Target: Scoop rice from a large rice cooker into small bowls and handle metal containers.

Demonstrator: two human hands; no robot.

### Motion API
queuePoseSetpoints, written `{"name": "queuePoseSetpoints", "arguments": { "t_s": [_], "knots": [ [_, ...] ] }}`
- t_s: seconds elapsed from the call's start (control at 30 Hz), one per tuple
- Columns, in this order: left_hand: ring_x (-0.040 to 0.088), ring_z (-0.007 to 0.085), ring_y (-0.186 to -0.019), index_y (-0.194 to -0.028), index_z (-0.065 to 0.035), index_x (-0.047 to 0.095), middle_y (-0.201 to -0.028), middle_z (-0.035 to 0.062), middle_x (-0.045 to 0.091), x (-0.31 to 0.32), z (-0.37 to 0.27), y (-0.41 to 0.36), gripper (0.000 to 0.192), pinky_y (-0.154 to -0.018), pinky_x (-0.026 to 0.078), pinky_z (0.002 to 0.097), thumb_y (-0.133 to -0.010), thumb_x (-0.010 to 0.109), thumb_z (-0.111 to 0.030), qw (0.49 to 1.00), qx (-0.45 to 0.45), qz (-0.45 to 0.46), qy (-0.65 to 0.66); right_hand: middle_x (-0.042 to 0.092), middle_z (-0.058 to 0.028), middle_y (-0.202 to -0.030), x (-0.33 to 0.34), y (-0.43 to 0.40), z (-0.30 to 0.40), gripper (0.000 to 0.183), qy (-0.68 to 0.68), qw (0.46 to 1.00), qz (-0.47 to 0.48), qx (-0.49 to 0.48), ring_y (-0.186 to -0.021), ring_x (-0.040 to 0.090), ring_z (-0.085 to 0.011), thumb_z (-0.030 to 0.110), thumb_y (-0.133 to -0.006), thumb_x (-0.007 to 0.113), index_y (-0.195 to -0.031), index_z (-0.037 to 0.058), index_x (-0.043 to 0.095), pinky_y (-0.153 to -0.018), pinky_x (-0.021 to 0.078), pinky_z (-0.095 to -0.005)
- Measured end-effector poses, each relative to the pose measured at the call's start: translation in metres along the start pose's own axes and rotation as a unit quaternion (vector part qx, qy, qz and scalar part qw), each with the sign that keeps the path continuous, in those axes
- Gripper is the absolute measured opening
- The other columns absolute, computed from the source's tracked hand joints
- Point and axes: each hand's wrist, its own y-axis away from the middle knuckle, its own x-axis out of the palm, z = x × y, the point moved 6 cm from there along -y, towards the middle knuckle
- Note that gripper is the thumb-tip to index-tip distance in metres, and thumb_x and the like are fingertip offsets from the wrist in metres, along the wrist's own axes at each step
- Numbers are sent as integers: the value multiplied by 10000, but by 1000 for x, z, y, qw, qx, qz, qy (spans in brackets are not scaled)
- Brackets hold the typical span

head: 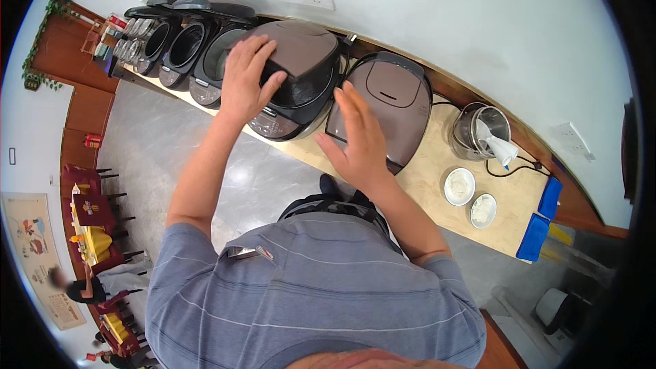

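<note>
A brown-and-black rice cooker (271, 124) stands before me with its lid (305, 46) partly raised and tilted. My left hand (248, 77) is at the lid's left edge, fingers spread and apparently touching it. The cooker's inside is mostly hidden by the lid and hand. Just to the right sits another rice cooker (402, 123), its lid down. Over that cooker's left side my right hand (361, 138) is raised with nothing in it, its thumb apart from the fingers. Whether it touches the cooker I cannot tell.
Farther left, several rice cookers (205, 93) have raised lids. On the light tabletop (425, 184) at right are a metal pot (464, 133) with a white utensil, two white bowls (459, 187) of white food and folded blue cloths (533, 236). A person (84, 287) is far left.
</note>
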Motion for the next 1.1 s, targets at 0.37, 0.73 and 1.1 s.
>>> {"name": "queuePoseSetpoints", "arguments": {
  "t_s": [0.37, 0.73, 1.1],
  "knots": [
    [508, 492, -1531, -1534, -19, 648, -1640, 249, 550, 33, 12, 86, 822, -1274, 401, 592, -865, 923, -411, 996, -63, -8, 59, 551, -215, -1675, 108, -27, -4, 650, 148, 977, 138, -62, -1571, 480, -445, 240, -999, 796, -1595, 73, 595, -1254, 417, -575],
    [466, 479, -1579, -1595, -24, 591, -1703, 254, 488, 61, 44, 124, 791, -1287, 388, 587, -969, 840, -439, 987, -43, 47, 149, 567, -205, -1663, 147, -8, 14, 576, 261, 951, 166, 0, -1582, 477, -434, 242, -1025, 766, -1563, 77, 641, -1280, 394, -605],
    [463, 484, -1580, -1603, -37, 599, -1750, 261, 445, 70, 67, 136, 765, -1273, 403, 601, -968, 842, -385, 972, -18, 42, 230, 569, -202, -1679, 177, -1, 19, 585, 315, 937, 128, 75, -1594, 474, -439, 237, -1040, 755, -1586, 63, 637, -1284, 389, -587]
  ]
}}
